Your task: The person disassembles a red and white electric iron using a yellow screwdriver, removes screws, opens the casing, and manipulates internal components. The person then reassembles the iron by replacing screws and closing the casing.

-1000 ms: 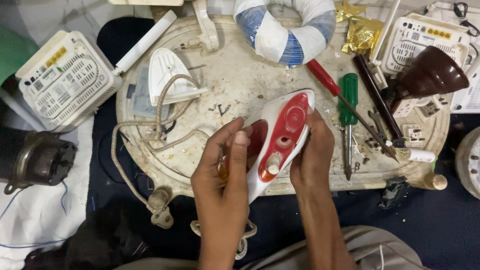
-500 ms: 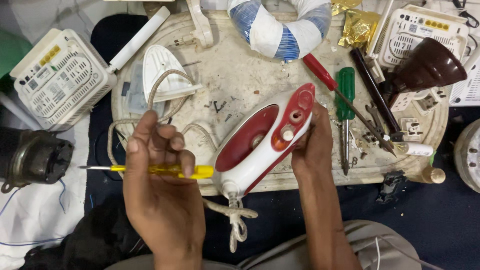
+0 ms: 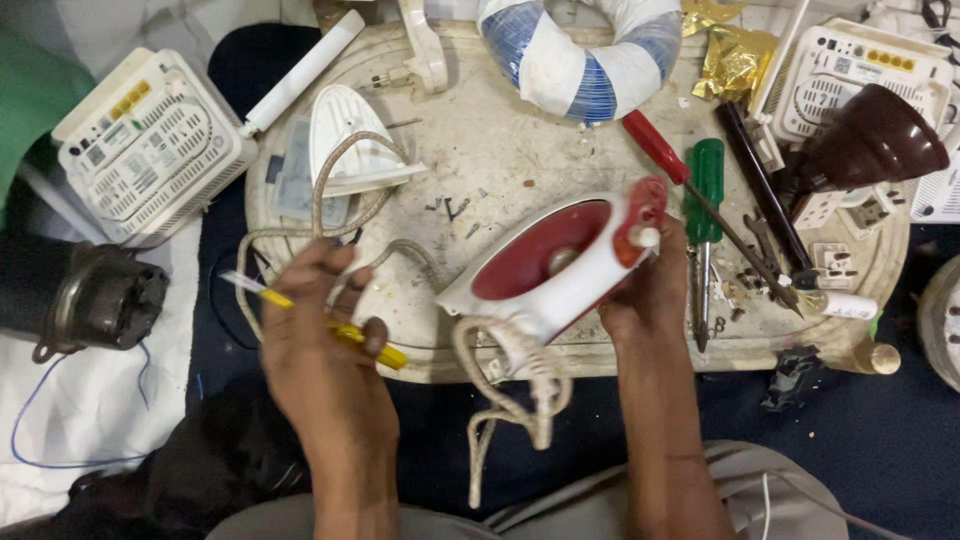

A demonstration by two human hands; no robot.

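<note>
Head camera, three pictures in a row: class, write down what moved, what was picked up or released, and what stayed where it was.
The left hand left the red and white iron, took up a yellow-handled screwdriver and drew away to the left. The right hand kept its hold and tipped the iron, so its hollow red inside now shows. The red screwdriver, green screwdriver and white soleplate cover stayed put.

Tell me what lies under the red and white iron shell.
Under the red and white plastic iron shell, the right hand supports it over the worn round tabletop. The braided cord hangs below; the palm is hidden.
</note>
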